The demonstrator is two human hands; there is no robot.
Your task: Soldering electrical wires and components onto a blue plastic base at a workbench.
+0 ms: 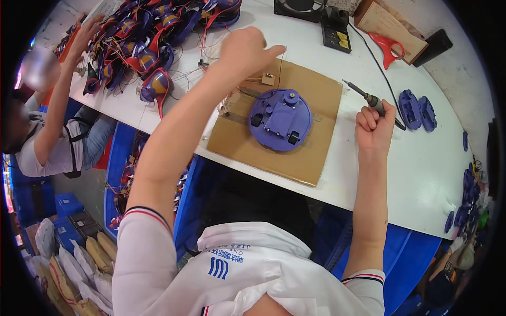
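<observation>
My right hand (376,126) is wrapped round the handle of a soldering iron (373,101), its metal tip pointing up and left. My left hand (246,51) reaches over the far side of a cardboard sheet (321,105), its fingers closed. A thin wire (281,66) runs down from its fingertips; the grip itself is partly hidden. Between the hands, on the cardboard, lies a round purple plastic base (280,120) with two dark wheels and a raised panel facing up. Dark wires lead from its far left edge towards a small board (269,79) on the cardboard.
Purple and red shells with wires (139,52) are heaped at the far left. The iron's cable (371,55) trails from a black soldering station (335,31). A red holder (387,50) and two purple parts (416,110) lie at the right. Another person (47,129) works at the left.
</observation>
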